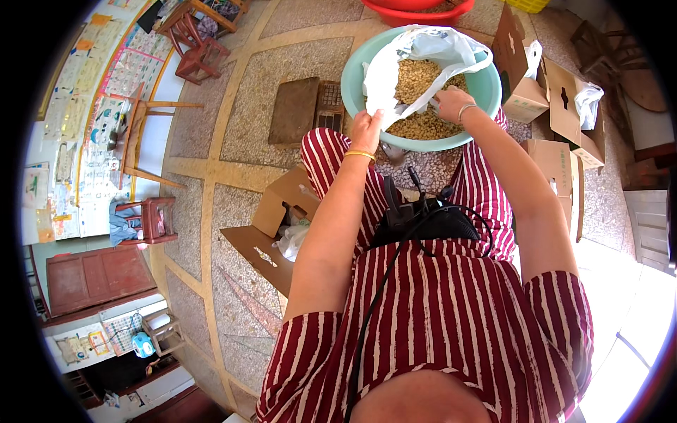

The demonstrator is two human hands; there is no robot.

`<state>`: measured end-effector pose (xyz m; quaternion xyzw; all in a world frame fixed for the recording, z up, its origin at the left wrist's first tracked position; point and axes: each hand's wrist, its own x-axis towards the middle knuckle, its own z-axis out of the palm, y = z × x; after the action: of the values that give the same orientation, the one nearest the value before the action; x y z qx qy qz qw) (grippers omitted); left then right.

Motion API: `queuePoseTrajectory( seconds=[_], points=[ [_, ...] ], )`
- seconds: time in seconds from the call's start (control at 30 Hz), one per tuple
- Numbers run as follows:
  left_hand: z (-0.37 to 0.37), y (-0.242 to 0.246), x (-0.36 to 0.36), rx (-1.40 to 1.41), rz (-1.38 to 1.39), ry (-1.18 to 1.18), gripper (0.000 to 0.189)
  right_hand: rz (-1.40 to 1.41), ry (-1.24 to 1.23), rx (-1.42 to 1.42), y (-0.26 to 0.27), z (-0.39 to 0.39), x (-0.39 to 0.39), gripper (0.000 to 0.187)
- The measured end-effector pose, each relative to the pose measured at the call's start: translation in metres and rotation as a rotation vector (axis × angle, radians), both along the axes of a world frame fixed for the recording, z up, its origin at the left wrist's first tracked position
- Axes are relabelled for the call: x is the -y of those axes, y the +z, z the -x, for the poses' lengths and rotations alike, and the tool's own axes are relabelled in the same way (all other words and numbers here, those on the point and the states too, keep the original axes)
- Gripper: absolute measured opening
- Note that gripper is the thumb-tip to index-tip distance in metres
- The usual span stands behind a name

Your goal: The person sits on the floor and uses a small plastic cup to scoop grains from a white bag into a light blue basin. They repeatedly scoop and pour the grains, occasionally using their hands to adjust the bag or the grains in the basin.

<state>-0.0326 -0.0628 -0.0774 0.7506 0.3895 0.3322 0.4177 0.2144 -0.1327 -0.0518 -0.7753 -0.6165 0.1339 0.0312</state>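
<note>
A white plastic bag (pixel 382 84) stands open-mouthed inside a pale green plastic basin (pixel 353 87), with small tan kernels or beans (pixel 415 79) in it. More of the same lie loose in the basin (pixel 423 127). My left hand (pixel 368 129) grips the bag's near left edge, its fingers closed on the plastic over the basin's rim. My right hand (pixel 454 104) is at the near right side of the bag's mouth, over the kernels; its fingertips are partly hidden, and whether they hold the bag or kernels does not show.
A wooden board (pixel 293 111) lies beside a dark weighing scale (pixel 330 106) left of the basin. Open cardboard boxes with white bags stand at right (pixel 563 106) and by my left knee (pixel 275 227). Red basins (pixel 418 16) sit beyond. Small red chairs (pixel 198 53) stand at far left.
</note>
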Motion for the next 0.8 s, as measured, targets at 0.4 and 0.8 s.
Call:
queuePoseTrajectory(
  seconds=[0.4, 0.8],
  points=[
    [-0.003, 0.027, 0.012, 0.066, 0.012, -0.042, 0.048, 0.168, 0.059, -0.404, 0.002, -0.002, 0.001, 0.042],
    [0.001, 0.03, 0.013, 0.055, 0.061, -0.056, 0.042, 0.217, -0.252, -1.167, 0.052, -0.041, 0.015, 0.039]
  ],
)
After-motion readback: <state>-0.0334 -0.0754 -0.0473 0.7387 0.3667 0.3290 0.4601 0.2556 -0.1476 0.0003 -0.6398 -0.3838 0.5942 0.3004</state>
